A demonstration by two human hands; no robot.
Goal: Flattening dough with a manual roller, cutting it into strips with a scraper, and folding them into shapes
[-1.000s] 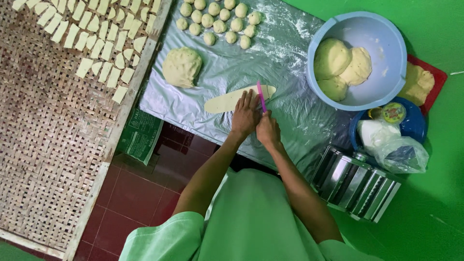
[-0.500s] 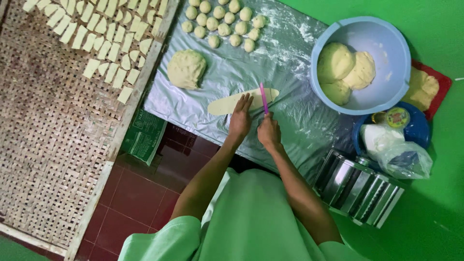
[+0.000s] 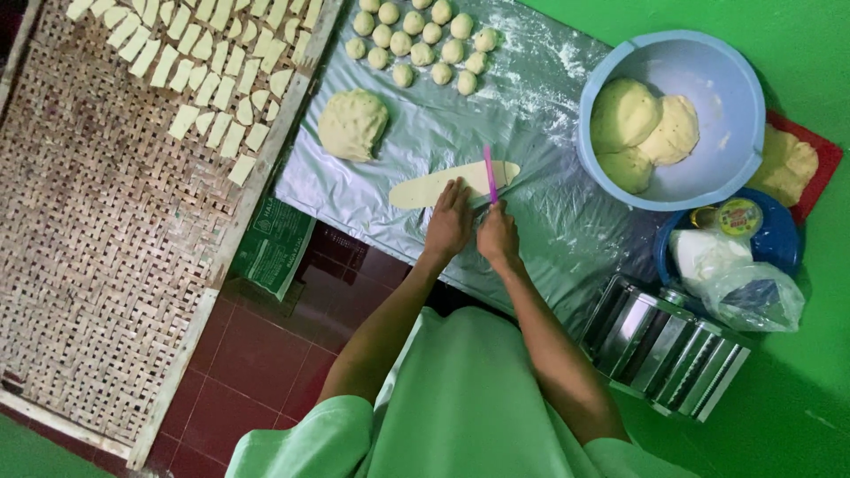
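Left hand: our left hand [image 3: 449, 221] lies flat, fingers spread, pressing the near edge of the dough strip [image 3: 452, 182] so that it does not slide on the slick sheet.
Right hand: our right hand [image 3: 497, 234] is closed around the pink cutter [image 3: 489, 174], which stands across the strip near its right end, set crosswise, we judge, to slice it into short pieces.
Dough strip: it is a long, thin, pale oval, rolled flat, lying on the plastic sheet [image 3: 416, 133] just in front of both hands.
Plastic sheet: it is silvery and dusted with flour, spread over the bench as a surface the dough will not stick to.
Dough lump [image 3: 353, 124]: it rests on the sheet left of the strip, apart from it, within easy reach.
Small dough balls [image 3: 423, 40]: they sit in rows at the far edge of the sheet, portioned and kept out of the cutting space.
Blue basin [image 3: 737, 75]: it stands right of the sheet and holds three larger dough masses, with more dough on a red tray [image 3: 823, 150] beside it.
Woven tray [image 3: 97, 257]: it lies to the left, with cut dough pieces [image 3: 208, 66] laid singly at its far end, spaced so that they do not touch.
Metal roller machine [image 3: 664, 350]: it stands near our right elbow, below a tied plastic bag [image 3: 735, 279].
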